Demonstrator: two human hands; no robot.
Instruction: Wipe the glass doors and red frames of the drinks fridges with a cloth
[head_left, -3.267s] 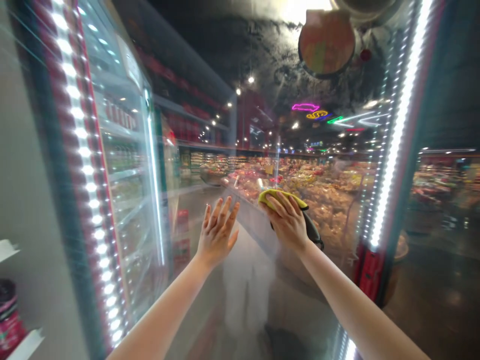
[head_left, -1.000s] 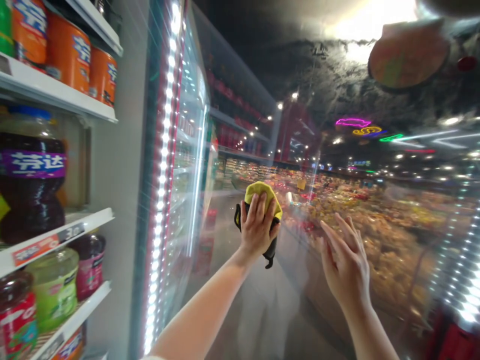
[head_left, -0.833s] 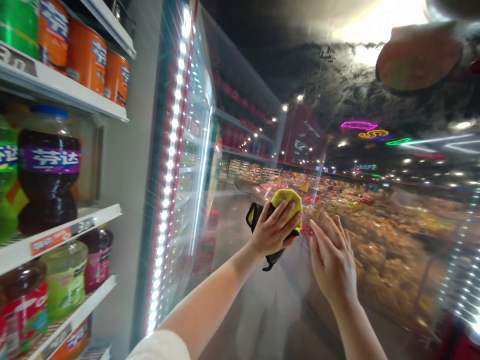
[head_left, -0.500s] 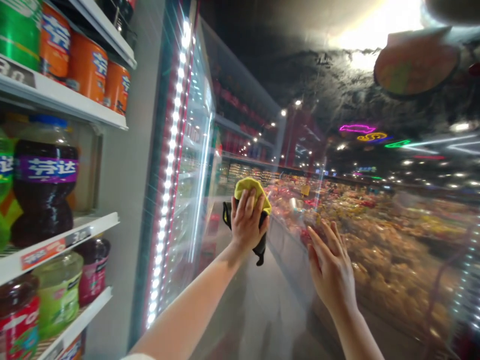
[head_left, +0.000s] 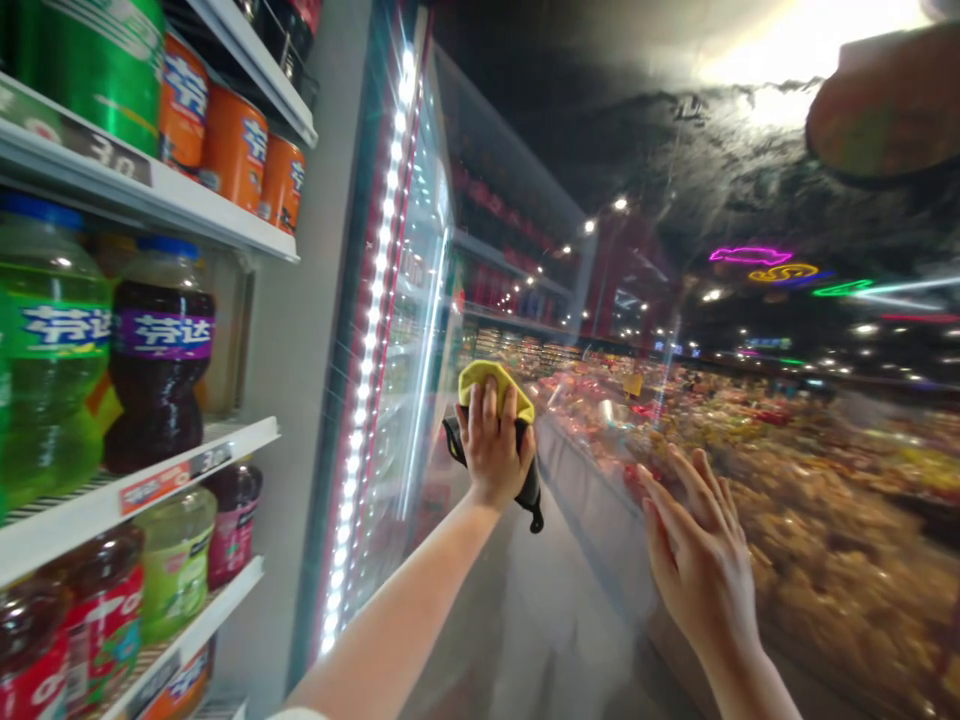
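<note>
My left hand lies over a yellow and dark grey cleaning cloth, pressing it flat against a clear glass door. One dark corner of the cloth hangs below my palm. To the right, my right hand is raised with the fingers apart and slightly bent, holding nothing. Its fingertips are at or close to the glass; whether they touch I cannot tell.
On the left, open cooler shelves hold soda bottles and orange cans. A bright LED strip runs up beside the door. Beyond the glass appear an aisle floor and produce displays, partly mixed with reflections.
The view has turned a little to the left, so the shelves show more. My left hand and the cloth have shifted slightly against the background; my right hand stays raised and open.
</note>
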